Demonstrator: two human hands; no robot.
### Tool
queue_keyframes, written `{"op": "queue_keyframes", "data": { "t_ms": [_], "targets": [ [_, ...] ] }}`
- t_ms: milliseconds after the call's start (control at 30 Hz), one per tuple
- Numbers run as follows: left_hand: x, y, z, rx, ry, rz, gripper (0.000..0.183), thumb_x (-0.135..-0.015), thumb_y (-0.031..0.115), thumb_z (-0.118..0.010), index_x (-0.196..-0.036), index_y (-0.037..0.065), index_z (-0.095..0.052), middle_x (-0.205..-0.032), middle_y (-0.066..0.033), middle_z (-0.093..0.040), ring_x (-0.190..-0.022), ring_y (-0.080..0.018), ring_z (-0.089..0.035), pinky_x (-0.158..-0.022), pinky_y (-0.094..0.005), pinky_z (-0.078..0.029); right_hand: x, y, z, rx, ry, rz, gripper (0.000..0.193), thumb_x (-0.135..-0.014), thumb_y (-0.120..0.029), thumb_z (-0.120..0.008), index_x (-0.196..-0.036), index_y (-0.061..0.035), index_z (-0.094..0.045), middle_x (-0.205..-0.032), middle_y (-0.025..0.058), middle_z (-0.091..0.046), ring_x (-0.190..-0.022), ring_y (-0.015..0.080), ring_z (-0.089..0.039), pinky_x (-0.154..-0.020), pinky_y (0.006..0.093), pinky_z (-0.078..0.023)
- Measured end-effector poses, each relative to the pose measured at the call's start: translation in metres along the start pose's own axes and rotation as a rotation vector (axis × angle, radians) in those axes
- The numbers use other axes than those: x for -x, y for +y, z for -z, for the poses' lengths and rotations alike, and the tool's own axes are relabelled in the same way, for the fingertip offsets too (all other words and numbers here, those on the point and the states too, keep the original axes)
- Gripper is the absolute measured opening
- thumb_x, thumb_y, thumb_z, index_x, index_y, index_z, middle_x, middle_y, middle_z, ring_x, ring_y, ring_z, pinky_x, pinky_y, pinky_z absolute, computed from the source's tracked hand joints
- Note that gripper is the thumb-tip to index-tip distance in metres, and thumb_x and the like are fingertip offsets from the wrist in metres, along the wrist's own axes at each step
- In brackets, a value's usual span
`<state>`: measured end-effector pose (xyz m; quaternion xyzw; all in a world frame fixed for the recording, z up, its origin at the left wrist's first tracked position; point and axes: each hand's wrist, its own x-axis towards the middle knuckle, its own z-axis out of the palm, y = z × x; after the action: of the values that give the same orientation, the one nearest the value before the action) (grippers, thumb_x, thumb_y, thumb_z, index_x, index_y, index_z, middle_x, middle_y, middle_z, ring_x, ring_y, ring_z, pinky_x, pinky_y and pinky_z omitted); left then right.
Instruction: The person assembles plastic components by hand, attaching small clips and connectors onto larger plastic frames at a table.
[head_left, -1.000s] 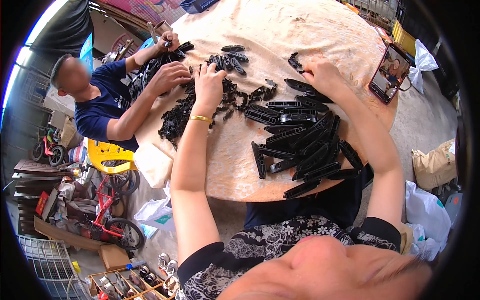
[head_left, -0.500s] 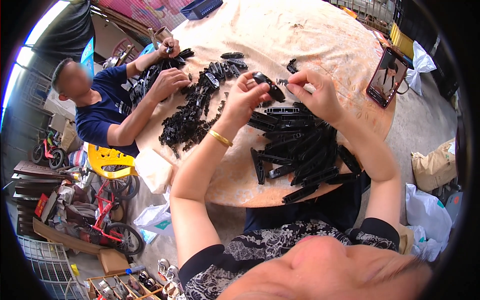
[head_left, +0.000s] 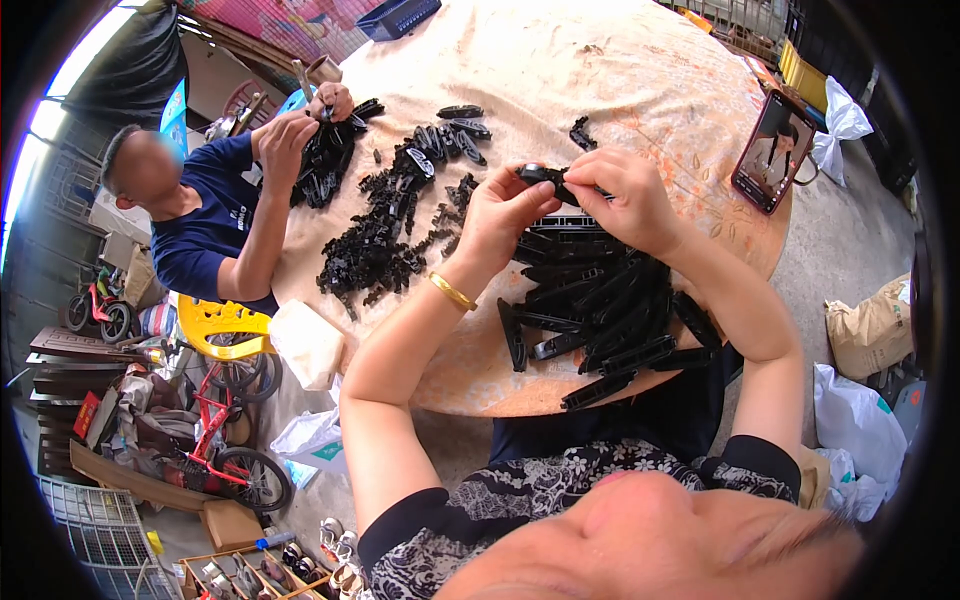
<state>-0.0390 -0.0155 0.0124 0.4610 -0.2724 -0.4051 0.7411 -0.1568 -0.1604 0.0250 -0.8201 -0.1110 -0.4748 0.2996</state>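
Note:
My left hand is closed around a glossy black elongated plastic part, held up above the table. Fingers of my right hand are pinched together at the part's right end; the small black piece in them is mostly hidden. Just below both hands lies a heap of long, slotted black plastic parts, reaching to the table's near edge. Left of my left hand spreads a pile of small black clips. A few smooth oval black parts lie beyond that pile.
Across the cloth-covered round table, a co-worker handles small pieces over another black pile. A phone stands upright at the right edge. A blue basket sits at the far edge. A yellow chair stands at the left.
My right hand has brought its small black piece left against the part in my left hand, which is now turned flatter. The co-worker's hands have come together higher up.

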Motion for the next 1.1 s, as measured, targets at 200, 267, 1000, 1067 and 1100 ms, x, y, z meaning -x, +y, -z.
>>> {"op": "queue_keyframes", "data": {
  "t_ms": [200,267,1000,1067,1100],
  "targets": [
    [0.001,0.003,-0.002,-0.043,0.044,0.004,0.033,-0.08,0.001,-0.064,-0.111,0.001,-0.052,-0.101,-0.0093,-0.061,-0.086,-0.0162,-0.062,-0.078,-0.028,-0.053,0.0,-0.003,0.006,0.201,-0.166,0.142,0.011,-0.07,-0.002,-0.064,-0.08,-0.0049,-0.061,-0.082,0.0068,-0.062,-0.074,0.0256,-0.059,-0.064,0.0351,-0.048],
    [0.003,0.005,-0.005,-0.057,0.051,-0.023,0.036,-0.078,0.0,-0.066,-0.112,0.0,-0.052,-0.1,-0.0097,-0.061,-0.083,-0.0148,-0.062,-0.077,-0.0269,-0.053,0.0,-0.002,0.002,0.165,-0.154,0.15,0.014,-0.072,-0.005,-0.065,-0.086,-0.0031,-0.061,-0.085,0.0083,-0.062,-0.077,0.0239,-0.06,-0.064,0.0327,-0.048],
    [-0.008,0.079,0.123,-2.191,0.47,0.184,0.034,-0.071,0.027,-0.07,-0.09,-0.001,-0.065,-0.106,-0.0197,-0.057,-0.109,-0.0319,-0.047,-0.089,-0.0373,-0.044,-0.004,0.03,0.019,-0.164,-0.522,-0.365,0.024,-0.08,-0.024,-0.063,-0.091,-0.0031,-0.067,-0.084,0.0117,-0.065,-0.083,0.0217,-0.06,-0.076,0.0317,-0.045],
    [-0.012,0.072,0.124,-2.205,0.456,0.117,0.031,-0.071,0.024,-0.068,-0.089,-0.002,-0.065,-0.105,-0.02,-0.057,-0.11,-0.0318,-0.047,-0.088,-0.0376,-0.044,-0.002,0.045,0.018,-0.067,-0.457,-0.429,0.024,-0.082,-0.022,-0.06,-0.095,-0.0029,-0.065,-0.093,0.0123,-0.064,-0.091,0.0236,-0.058,-0.083,0.0334,-0.043],
    [-0.013,0.069,0.123,-2.221,0.45,0.049,0.028,-0.071,0.021,-0.066,-0.087,-0.002,-0.065,-0.104,-0.0202,-0.058,-0.111,-0.0317,-0.046,-0.088,-0.0378,-0.045,0.002,0.059,0.017,0.08,-0.429,-0.319,0.024,-0.084,-0.02,-0.057,-0.1,-0.0037,-0.064,-0.102,0.0127,-0.062,-0.097,0.0249,-0.055,-0.087,0.0353,-0.041]
  ]
}}
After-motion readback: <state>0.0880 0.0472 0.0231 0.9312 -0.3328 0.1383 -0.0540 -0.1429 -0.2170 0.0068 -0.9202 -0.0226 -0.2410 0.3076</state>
